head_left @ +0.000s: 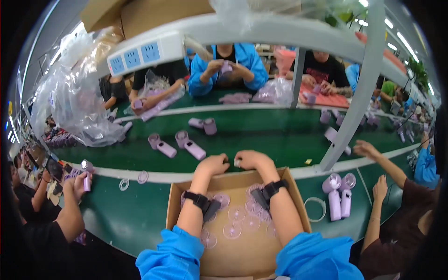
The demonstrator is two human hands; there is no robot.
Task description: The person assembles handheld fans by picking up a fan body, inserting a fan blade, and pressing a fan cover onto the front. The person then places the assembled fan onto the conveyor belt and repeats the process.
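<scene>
While the left hand point(212, 164) is curled shut on nothing visible, the right hand point(249, 159) pinches a small pale part point(237, 163) above the cardboard box point(298, 200); best kept steady between both hands.

Open brown cardboard box point(298, 205) sits w/ near edge of green belt, right under both forearms. Another brown carton point(154, 14) up top on shelf; crinkled clear plastic bags point(74, 102) hang at left.

Beyond the cardboard box point(298, 199), lilac handheld fans point(189, 143) lie on the green bench point(270, 135); a power strip point(144, 52) hangs above, crumpled plastic bags point(77, 100) far left of it.
</scene>
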